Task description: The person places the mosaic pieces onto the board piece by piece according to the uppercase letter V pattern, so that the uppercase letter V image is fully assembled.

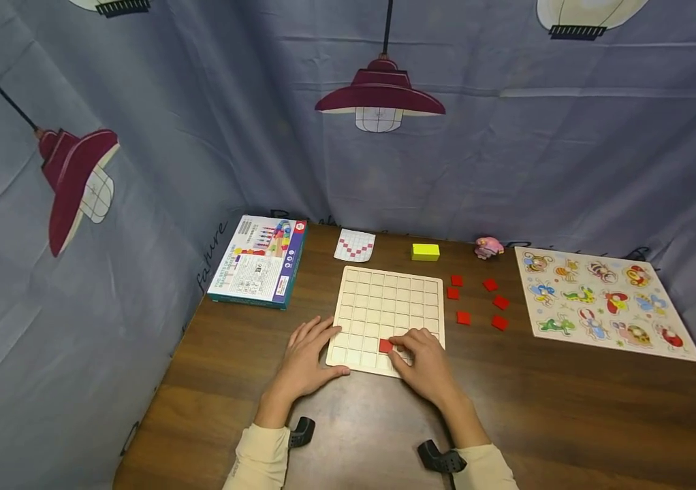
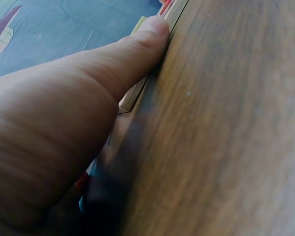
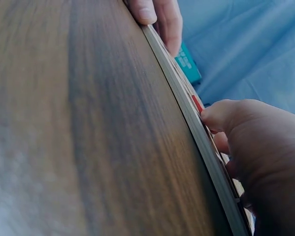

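A pale wooden grid board (image 1: 387,306) lies in the middle of the brown table (image 1: 568,401). My left hand (image 1: 308,354) rests flat at the board's near left corner, thumb (image 2: 137,49) against its edge. My right hand (image 1: 423,361) lies over the board's near right part, and its fingertips pinch a red square tile (image 1: 386,346) set on a cell in the second row from the front. In the right wrist view the red tile (image 3: 197,103) shows at the thumb tip above the board's edge (image 3: 186,108). Several loose red tiles (image 1: 463,318) lie right of the board.
A colourful game box (image 1: 259,260) sits at the back left. A pattern card (image 1: 355,246), a yellow block (image 1: 425,252) and a small pink toy (image 1: 487,248) line the back. An animal peg puzzle (image 1: 605,299) fills the right side. Blue printed cloth walls surround the table.
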A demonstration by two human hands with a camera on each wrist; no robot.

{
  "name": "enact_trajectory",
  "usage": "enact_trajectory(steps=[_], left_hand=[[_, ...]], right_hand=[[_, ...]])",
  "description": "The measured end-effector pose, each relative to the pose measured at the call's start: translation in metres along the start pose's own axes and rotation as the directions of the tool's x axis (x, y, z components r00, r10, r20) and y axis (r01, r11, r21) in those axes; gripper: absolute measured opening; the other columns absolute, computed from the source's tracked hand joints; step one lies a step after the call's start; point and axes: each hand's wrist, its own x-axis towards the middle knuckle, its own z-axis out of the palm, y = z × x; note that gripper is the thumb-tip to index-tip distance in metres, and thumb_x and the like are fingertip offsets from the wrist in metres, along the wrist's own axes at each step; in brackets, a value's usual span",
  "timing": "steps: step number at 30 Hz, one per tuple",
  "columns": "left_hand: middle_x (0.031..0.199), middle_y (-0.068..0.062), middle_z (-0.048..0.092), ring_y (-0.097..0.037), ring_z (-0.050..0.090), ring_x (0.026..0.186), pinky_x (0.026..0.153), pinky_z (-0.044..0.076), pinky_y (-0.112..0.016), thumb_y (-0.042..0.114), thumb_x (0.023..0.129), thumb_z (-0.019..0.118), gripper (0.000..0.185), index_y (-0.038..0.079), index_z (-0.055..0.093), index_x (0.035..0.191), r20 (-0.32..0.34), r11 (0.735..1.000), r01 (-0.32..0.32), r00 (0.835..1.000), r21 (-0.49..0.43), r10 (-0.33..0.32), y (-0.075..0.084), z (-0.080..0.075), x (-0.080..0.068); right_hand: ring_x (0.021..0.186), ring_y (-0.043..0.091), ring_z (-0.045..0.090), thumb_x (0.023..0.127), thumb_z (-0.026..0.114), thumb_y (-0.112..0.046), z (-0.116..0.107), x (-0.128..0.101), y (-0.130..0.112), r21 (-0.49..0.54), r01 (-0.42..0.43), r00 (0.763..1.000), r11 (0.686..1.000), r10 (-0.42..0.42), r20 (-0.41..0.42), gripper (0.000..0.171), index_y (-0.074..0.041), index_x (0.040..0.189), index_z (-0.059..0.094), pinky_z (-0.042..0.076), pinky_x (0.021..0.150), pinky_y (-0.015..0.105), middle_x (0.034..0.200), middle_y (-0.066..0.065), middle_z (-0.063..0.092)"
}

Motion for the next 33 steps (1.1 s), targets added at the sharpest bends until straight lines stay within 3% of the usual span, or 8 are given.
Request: enact_trajectory(steps=[7,11,15,17,21,26,29,33], left_hand=[[0.160,-0.003,0.045,-0.032,0.031,0.153,0.126,0.019,-0.058,0.056,0.077,0.083,0.081,0.020,0.057,0.144,-0.008,1.000,-0.003,1.000,0.024,0.003,-0.003,0.004,-0.001],[0.160,-0.003,0.044,-0.032,0.031,0.153,0.127,0.017,-0.058,0.055,0.077,0.083,0.081,0.020,0.056,0.144,-0.009,1.000,0.001,1.000,0.016,0.000,-0.003,0.001,0.000],[0.159,-0.003,0.045,-0.033,0.031,0.153,0.127,0.017,-0.057,0.055,0.077,0.083,0.080,0.020,0.057,0.143,-0.011,1.000,-0.001,1.000,0.011,0.001,-0.002,0.000,0.001],[0.159,-0.003,0.046,-0.033,0.031,0.153,0.127,0.017,-0.058,0.056,0.077,0.083,0.079,0.020,0.058,0.142,-0.007,1.000,-0.002,1.000,0.012,0.002,-0.001,0.000,0.001],[0.159,-0.003,0.045,-0.032,0.031,0.153,0.127,0.017,-0.057,0.056,0.077,0.083,0.080,0.021,0.057,0.143,0.003,1.000,0.002,1.000,0.014,-0.002,0.000,0.002,0.001],[0.160,-0.003,0.045,-0.032,0.031,0.154,0.127,0.016,-0.056,0.056,0.077,0.083,0.080,0.021,0.056,0.144,0.004,1.000,0.001,1.000,0.005,-0.001,0.000,0.002,0.002],[0.160,-0.003,0.045,-0.032,0.030,0.154,0.127,0.016,-0.057,0.055,0.077,0.083,0.080,0.020,0.056,0.144,0.004,1.000,0.002,1.000,0.001,-0.002,0.000,0.002,0.003],[0.160,-0.003,0.045,-0.032,0.030,0.154,0.127,0.017,-0.057,0.056,0.077,0.083,0.080,0.020,0.057,0.144,-0.001,1.000,0.000,1.000,0.006,0.000,0.000,0.003,0.004]], right_hand=[[0.079,0.006,0.051,0.084,0.082,-0.020,0.001,-0.002,0.000,0.020,-0.023,1.000,1.000,0.023,0.013,0.018,-0.015,0.101,0.081,0.045,0.075,0.029,0.083,-0.013,0.066],[0.074,0.004,0.052,0.083,0.084,-0.017,-0.001,0.001,0.007,0.093,-0.022,0.997,0.995,0.028,-0.067,0.020,-0.012,0.102,0.081,0.046,0.067,0.022,0.082,-0.009,0.066],[0.068,0.005,0.051,0.083,0.084,-0.009,-0.016,0.003,0.029,0.179,-0.110,0.969,0.978,0.145,-0.199,0.021,-0.007,0.103,0.080,0.041,0.060,0.013,0.080,-0.001,0.066],[0.070,0.008,0.050,0.083,0.083,-0.008,-0.026,-0.001,0.044,0.162,-0.188,0.944,0.969,0.223,-0.242,0.024,-0.005,0.106,0.078,0.038,0.062,0.013,0.081,0.001,0.065],[0.084,0.022,0.053,0.083,0.084,-0.010,-0.043,-0.011,0.072,0.099,-0.320,0.902,0.942,0.335,-0.271,0.041,0.000,0.121,0.071,0.040,0.077,0.027,0.090,0.011,0.066],[0.101,0.038,0.049,0.087,0.080,-0.019,-0.050,-0.017,0.090,0.014,-0.427,0.885,0.904,0.421,-0.199,0.059,0.004,0.137,0.059,0.040,0.086,0.048,0.101,0.021,0.060],[0.104,0.040,0.048,0.090,0.077,-0.024,-0.051,-0.016,0.090,-0.036,-0.459,0.880,0.888,0.448,-0.157,0.056,0.005,0.134,0.060,0.041,0.088,0.051,0.105,0.022,0.058],[0.103,0.041,0.049,0.091,0.077,-0.025,-0.050,-0.014,0.089,-0.050,-0.473,0.872,0.879,0.459,-0.172,0.042,0.004,0.120,0.068,0.040,0.087,0.051,0.104,0.022,0.059]])
